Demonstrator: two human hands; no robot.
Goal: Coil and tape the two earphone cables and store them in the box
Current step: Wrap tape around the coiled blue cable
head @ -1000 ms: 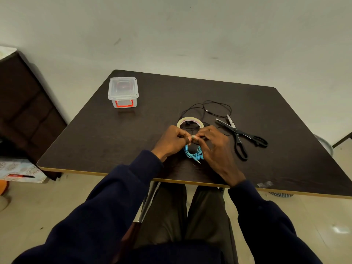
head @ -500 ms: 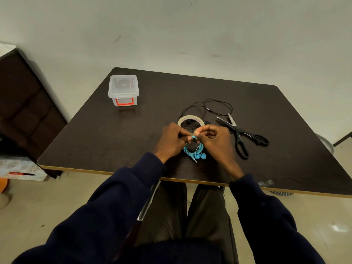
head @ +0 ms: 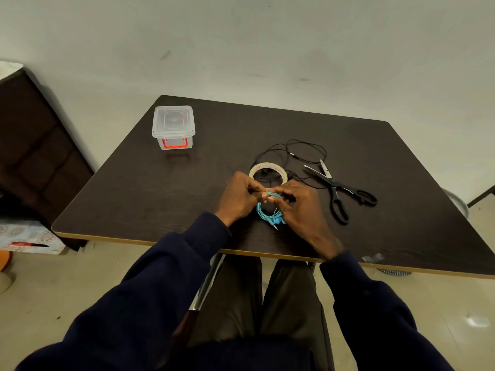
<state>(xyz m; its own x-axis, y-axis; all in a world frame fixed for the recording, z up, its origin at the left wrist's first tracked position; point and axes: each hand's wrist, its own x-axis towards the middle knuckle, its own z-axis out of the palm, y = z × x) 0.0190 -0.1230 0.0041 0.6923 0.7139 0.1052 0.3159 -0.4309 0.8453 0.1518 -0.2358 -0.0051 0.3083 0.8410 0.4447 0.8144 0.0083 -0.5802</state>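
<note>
A coiled blue earphone cable (head: 267, 213) hangs between my hands just above the dark table (head: 160, 188). My left hand (head: 239, 195) and my right hand (head: 302, 207) both pinch the top of the coil with their fingertips together. Its earbuds and plug dangle at the lower right of the loop. Behind my hands lies a roll of tape (head: 268, 170). A loose black earphone cable (head: 302, 152) lies partly inside and beyond the roll. A clear plastic box (head: 173, 126) with a lid and an orange latch stands at the far left of the table.
Black scissors (head: 338, 190), blades open, lie to the right of the tape. A dark cabinet (head: 34, 145) stands left of the table. My legs and a chair are below the table's near edge. A scrap of tape (head: 372, 257) sticks to that edge at the right.
My fingertips have shifted along the top of the blue coil, and the coil has turned a little in my grip. Everything else on the table has stayed put.
</note>
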